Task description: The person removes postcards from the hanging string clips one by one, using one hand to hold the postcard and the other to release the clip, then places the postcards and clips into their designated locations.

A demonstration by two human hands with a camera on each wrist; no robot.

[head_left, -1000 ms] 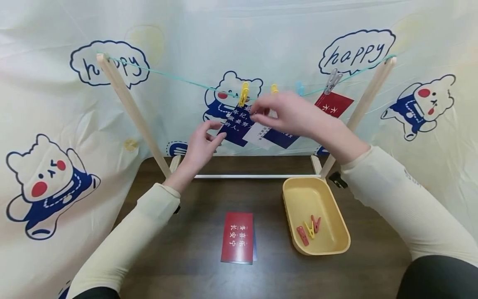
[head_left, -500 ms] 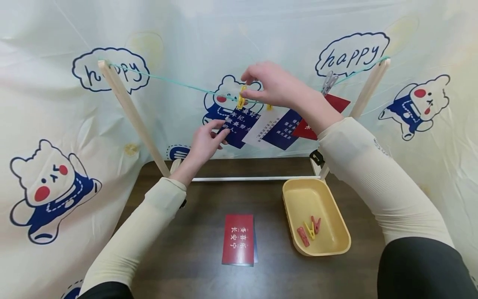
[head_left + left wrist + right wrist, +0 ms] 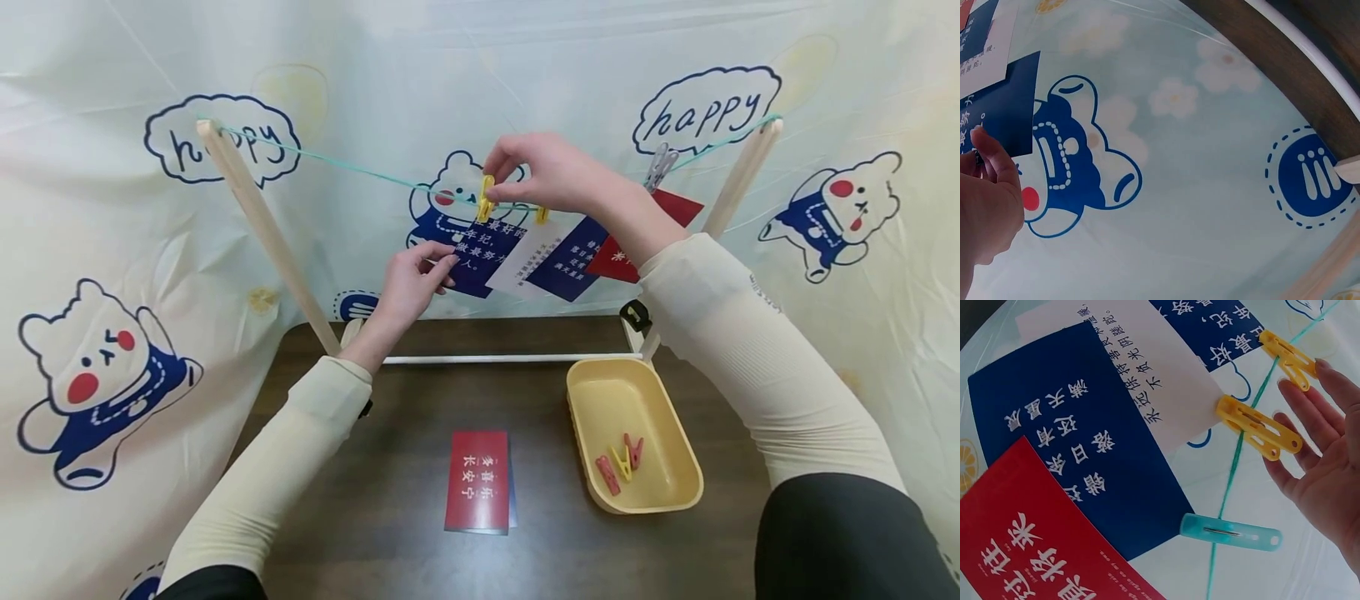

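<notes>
My right hand (image 3: 551, 173) pinches the handle end of a yellow clothespin (image 3: 486, 200) on the green string (image 3: 360, 169). Under that clothespin hangs a dark blue card (image 3: 483, 262) with white characters. Its lower left edge is held by my left hand (image 3: 412, 285), whose thumb overlaps the card in the left wrist view. To the right on the string come a white card (image 3: 1154, 375) under a second yellow clothespin (image 3: 1260, 428), another blue card (image 3: 1041, 381) at a light blue clothespin (image 3: 1232, 532), and a red card (image 3: 1035, 531), its grey clothespin (image 3: 660, 167) partly covered by my right arm in the head view.
Two wooden posts (image 3: 262, 229) carry the string. A yellow tray (image 3: 667, 492) on the dark table (image 3: 360, 500) contains two red clothespins (image 3: 607, 475) and a yellow one. Left of it lies a red card (image 3: 477, 483) over a blue one. A patterned cloth hangs behind.
My right hand has moved up from beside the blue card to the yellow clothespin on the string. My left hand has closed in on the card's edge, and the card has turned slightly.
</notes>
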